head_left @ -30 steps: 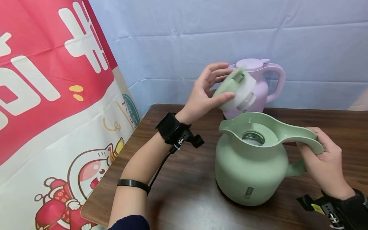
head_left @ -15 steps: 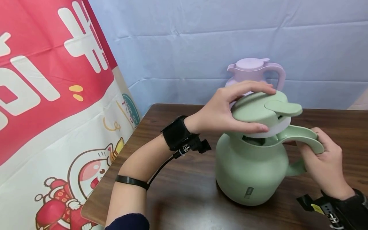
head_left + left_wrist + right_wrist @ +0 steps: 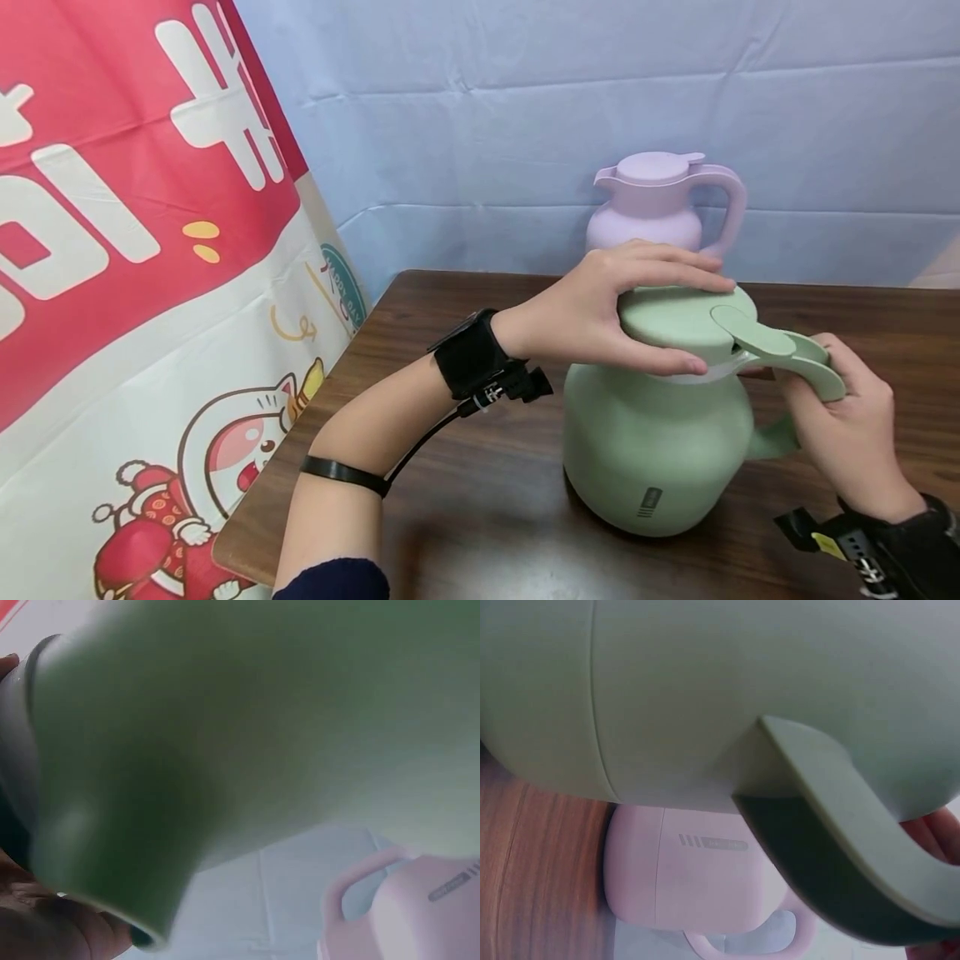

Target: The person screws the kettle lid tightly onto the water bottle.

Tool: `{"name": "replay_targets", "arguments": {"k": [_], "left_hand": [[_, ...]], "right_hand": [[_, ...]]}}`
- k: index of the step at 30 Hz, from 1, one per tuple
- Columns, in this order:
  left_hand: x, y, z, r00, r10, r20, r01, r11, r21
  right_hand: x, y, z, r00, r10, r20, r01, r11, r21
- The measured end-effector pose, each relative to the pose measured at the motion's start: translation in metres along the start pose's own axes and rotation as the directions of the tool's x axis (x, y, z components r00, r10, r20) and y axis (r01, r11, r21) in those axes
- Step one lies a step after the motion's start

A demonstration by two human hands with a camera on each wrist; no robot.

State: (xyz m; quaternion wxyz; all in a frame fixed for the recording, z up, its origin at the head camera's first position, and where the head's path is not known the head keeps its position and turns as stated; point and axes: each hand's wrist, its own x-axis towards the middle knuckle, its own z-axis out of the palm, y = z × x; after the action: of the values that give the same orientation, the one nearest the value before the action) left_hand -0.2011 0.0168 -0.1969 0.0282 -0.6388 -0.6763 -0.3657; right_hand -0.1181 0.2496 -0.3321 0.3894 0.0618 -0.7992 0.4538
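A green thermos jug (image 3: 652, 450) stands upright on the table, its spout side to the left. My left hand (image 3: 600, 304) holds the green lid (image 3: 678, 321) from the left, thumb in front and fingers over the far top. The lid sits in the jug's mouth, with a strip of its white lower part showing above the rim. My right hand (image 3: 851, 421) grips the jug's handle (image 3: 847, 817) on the right. In the left wrist view the jug body (image 3: 225, 735) fills most of the picture, blurred, and hides most of the lid.
Behind the green jug a lilac jug (image 3: 652, 221) stands near the table's back edge, partly hidden by my left hand. The brown wooden table (image 3: 480, 467) ends at the left. A pale blue cloth (image 3: 480, 125) hangs behind, and a printed red and white banner (image 3: 135, 250) hangs left.
My left hand has brought the lid from the upper left, where it was tilted, rightward and down into the jug's mouth. The right hand and the jug have stayed in place.
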Motion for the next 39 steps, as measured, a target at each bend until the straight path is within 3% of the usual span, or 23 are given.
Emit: {"name": "replay_targets", "arguments": {"k": [5,8,14,18,22,25,29,33,36,39], "left_hand": [[0.0,-0.011,0.006,1.0,-0.014,0.026,0.013,0.999,0.032],[-0.002,-0.017,0.011,0.999,-0.005,0.05,0.004,1.0,0.007],[-0.006,0.0,0.007,0.992,0.009,0.129,-0.011,1.0,0.016],[-0.005,-0.004,0.009,0.972,-0.069,0.223,0.026,0.982,0.189],[-0.003,-0.001,0.012,0.941,-0.174,0.291,0.031,0.899,0.437],[-0.001,0.005,0.015,0.944,-0.185,0.275,0.017,0.855,0.518],[0.003,0.013,0.022,0.959,-0.187,0.213,0.053,0.856,0.514],[0.01,0.02,0.029,0.98,-0.131,0.148,0.033,0.846,0.533],[0.013,0.023,0.031,0.984,-0.115,0.135,0.022,0.833,0.552],[0.011,0.022,0.03,0.976,-0.145,0.164,0.036,0.845,0.533]], "right_hand": [[-0.002,0.0,-0.001,1.0,0.012,0.005,-0.012,1.0,-0.012],[-0.003,0.0,-0.002,0.999,0.036,0.001,-0.036,0.999,-0.028],[-0.003,-0.001,-0.003,0.999,0.048,-0.021,-0.049,0.998,-0.041],[-0.002,-0.001,-0.004,1.0,-0.01,-0.02,0.01,1.0,-0.003],[-0.002,-0.003,-0.004,0.999,-0.023,-0.031,0.023,1.0,0.009],[-0.003,-0.005,-0.004,0.999,0.018,-0.036,-0.018,1.0,-0.014],[-0.003,-0.006,-0.005,1.0,0.017,-0.025,-0.017,1.0,-0.025],[-0.004,-0.004,-0.006,1.0,-0.013,-0.02,0.013,1.0,-0.022],[-0.004,-0.001,-0.006,0.999,-0.052,-0.013,0.052,0.999,0.016],[-0.004,0.0,-0.005,0.997,-0.072,-0.008,0.072,0.996,0.05]]}}
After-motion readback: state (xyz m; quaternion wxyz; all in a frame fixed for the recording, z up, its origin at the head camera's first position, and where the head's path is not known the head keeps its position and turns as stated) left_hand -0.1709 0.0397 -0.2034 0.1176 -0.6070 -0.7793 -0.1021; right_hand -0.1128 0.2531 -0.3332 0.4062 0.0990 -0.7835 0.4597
